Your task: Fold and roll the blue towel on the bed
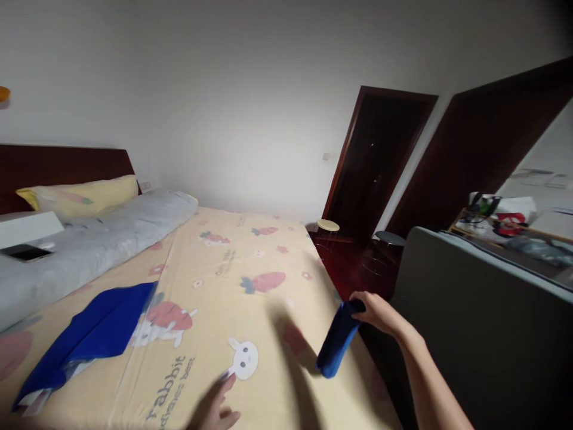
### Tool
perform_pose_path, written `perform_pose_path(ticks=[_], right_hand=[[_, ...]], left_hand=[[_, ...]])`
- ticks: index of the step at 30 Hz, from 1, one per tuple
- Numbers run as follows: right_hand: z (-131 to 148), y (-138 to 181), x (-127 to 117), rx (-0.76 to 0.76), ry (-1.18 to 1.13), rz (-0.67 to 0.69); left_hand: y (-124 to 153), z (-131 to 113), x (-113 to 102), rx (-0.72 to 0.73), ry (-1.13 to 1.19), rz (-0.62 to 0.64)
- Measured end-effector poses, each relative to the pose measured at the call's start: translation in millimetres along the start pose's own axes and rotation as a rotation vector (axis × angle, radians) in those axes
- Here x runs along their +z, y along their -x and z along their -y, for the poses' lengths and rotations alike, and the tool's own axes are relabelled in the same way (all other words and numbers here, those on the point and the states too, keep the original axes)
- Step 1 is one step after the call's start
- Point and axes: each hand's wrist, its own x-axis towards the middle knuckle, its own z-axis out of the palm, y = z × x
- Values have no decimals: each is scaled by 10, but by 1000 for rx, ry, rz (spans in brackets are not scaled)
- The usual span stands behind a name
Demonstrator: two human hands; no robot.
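Note:
My right hand (378, 312) grips the top end of a rolled dark blue cloth (336, 348), which hangs down over the right edge of the bed (250, 310). My left hand (219, 405) lies low at the bottom of the view, fingers spread on the yellow printed sheet next to a rabbit print, holding nothing. A second blue garment (96, 331) lies flat and partly folded on the left of the bed, well away from both hands.
A grey quilt (89, 245) and a yellow pillow (80, 196) lie along the headboard side, with a phone (27, 253) on them. A grey sofa back (474, 322) stands right of the bed. Two small round stools (328, 226) stand by a dark doorway (376, 161).

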Motion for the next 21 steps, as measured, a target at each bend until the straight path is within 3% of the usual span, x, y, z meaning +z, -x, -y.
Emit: perform_pose_path(ticks=[4,7,10,13,17,19,21], right_hand=[[-192,-287,-267,-83,165,-164],[-397,-310,-160,-50,298,-289],[-692,-89,345,-16,395,-349],[-984,332,1177,-21,433,-341],[-1169,946,2200,126,344,-336],[-1168,1180,2455,224,287,-335],[-1143,1347,2545,276,239,-345]], left_hand=[[-5,11,8,-4,33,-24],[10,-37,4,-7,29,-54],[30,-77,-15,-14,16,-60],[47,-78,-17,-8,7,-79],[51,-72,2,14,37,-120],[38,-92,-50,14,64,-155],[15,-112,-205,15,71,-221]])
